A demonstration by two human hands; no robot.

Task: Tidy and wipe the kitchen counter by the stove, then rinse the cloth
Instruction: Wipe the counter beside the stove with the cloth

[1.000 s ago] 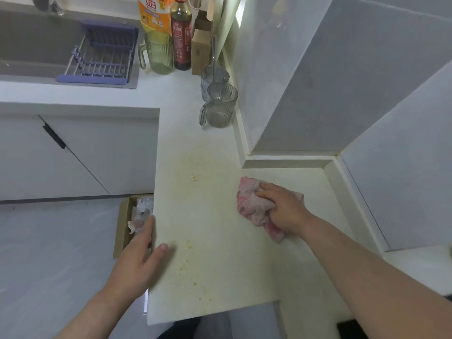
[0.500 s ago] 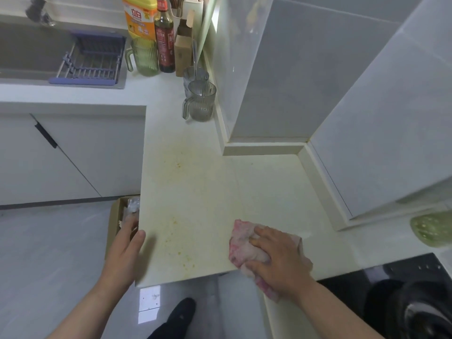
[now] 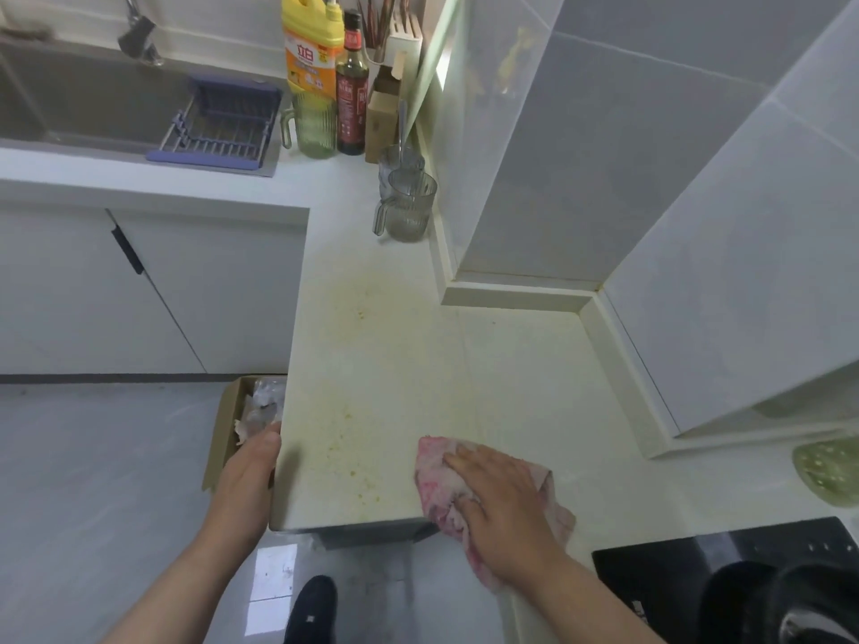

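Right hand (image 3: 499,508) – palm down on the pink cloth (image 3: 434,474), fingers (image 3: 458,460) straight and slightly spread, pressing flat rather than gripping. Forearm entering from the near right, angled toward the far left.

Cloth – crumpled, lying at the near edge of the white tabletop (image 3: 399,355), one fold hanging over that edge, just left of the black stove (image 3: 650,562).

Left hand (image 3: 246,476) – set against the left edge of the tabletop, fingers straight and close together, pointing far, holding nothing. Positioned above an open cardboard box (image 3: 222,427) of crumpled waste on the floor below.

Yellow specks and smears (image 3: 346,450) scattered on the tabletop between the two hands and further toward the far side.

At the far end, along the wall: two clear ribbed mugs (image 3: 411,209), a green ribbed mug (image 3: 316,127), a dark sauce bottle (image 3: 352,97), a yellow detergent bottle (image 3: 309,53). Left of these, a sink (image 3: 93,109) with a blue drain rack (image 3: 223,127) across it. Far right, a green mat (image 3: 829,471) on the tabletop.
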